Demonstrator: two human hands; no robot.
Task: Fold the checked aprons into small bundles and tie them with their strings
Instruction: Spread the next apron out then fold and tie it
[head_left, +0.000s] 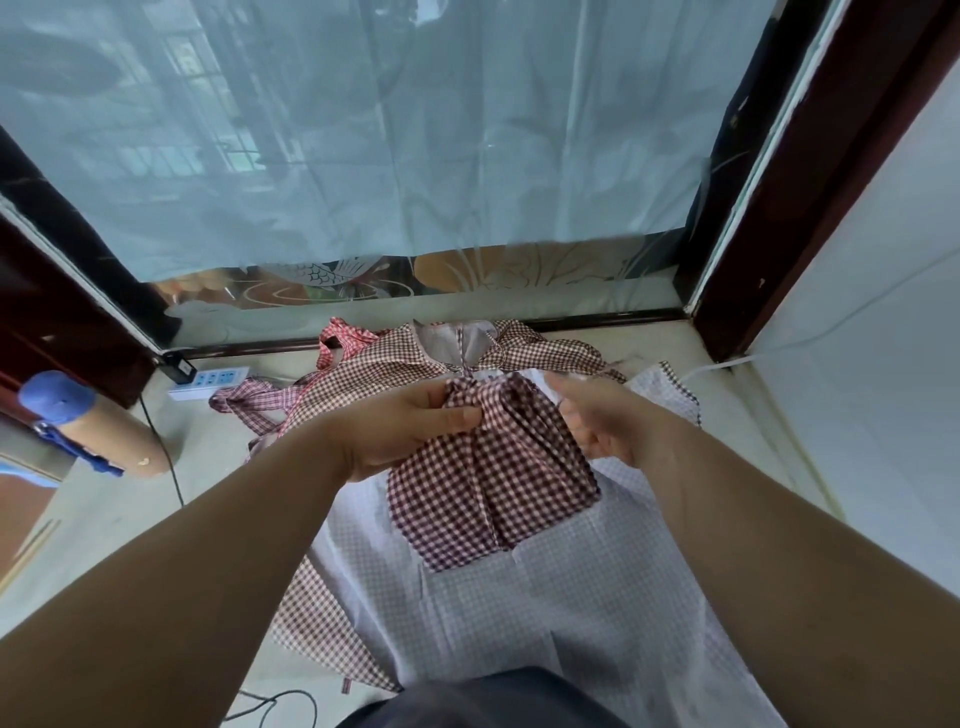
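A dark red checked apron (488, 493) hangs folded between my hands, its top edge gathered. My left hand (410, 426) pinches that gathered top at the left, thumb over the cloth. My right hand (602, 421) holds the apron's right edge with curled fingers, and a thin string runs from it to the right. Under the held apron lies a pale checked apron (571, 597), inside out, spread on the floor toward me. Behind my hands a heap of more red checked aprons (395, 358) lies on the floor with loose straps (244, 402).
A white power strip (208, 382) with a black plug and cable lies at the left by the glass door. A brown roll with a blue end (98, 426) lies at the left. A curtain hangs over the glass ahead. A white wall stands on the right.
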